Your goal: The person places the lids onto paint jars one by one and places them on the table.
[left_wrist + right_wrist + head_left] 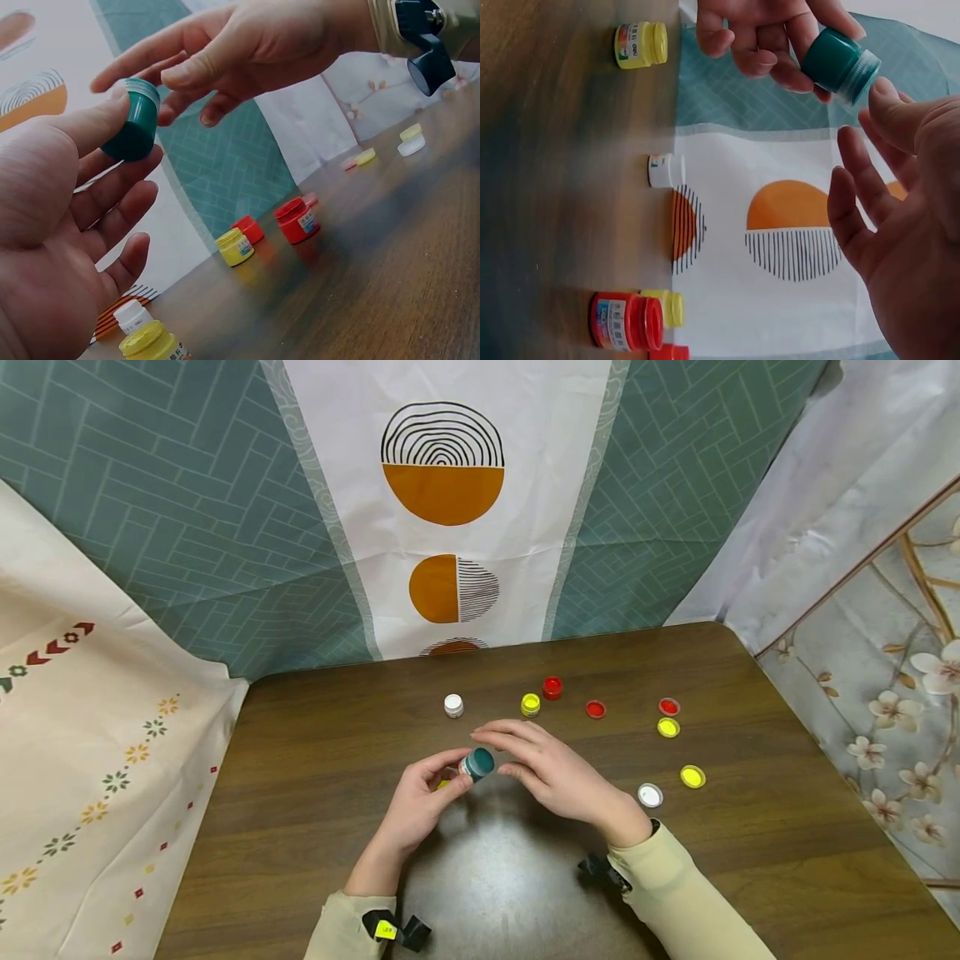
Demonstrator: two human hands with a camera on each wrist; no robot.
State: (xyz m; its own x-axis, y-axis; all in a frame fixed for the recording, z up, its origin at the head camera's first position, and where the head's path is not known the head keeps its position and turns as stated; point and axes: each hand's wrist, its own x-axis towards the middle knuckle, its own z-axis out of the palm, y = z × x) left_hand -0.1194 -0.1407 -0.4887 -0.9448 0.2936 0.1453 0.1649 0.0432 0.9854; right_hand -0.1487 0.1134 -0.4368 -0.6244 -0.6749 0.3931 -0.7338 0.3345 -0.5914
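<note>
My left hand (416,800) grips a small green paint jar (477,763) between thumb and fingers, tilted with its top toward my right hand. In the left wrist view, the green jar (136,124) is raised above the tabletop. My right hand (551,768) reaches across from the right with fingers spread and loosely bent, nothing in its grasp. Seen from the right wrist, its thumb tip is right at the rim of the jar (838,66). A yellow paint jar (444,784) is partly hidden behind my left hand.
Toward the back of the brown table (322,735) stand a white jar (453,706), a yellow jar (530,704) and a red jar (552,688). Another red jar (297,220) shows from the left wrist. Several lids, including a white one (650,795), lie at right.
</note>
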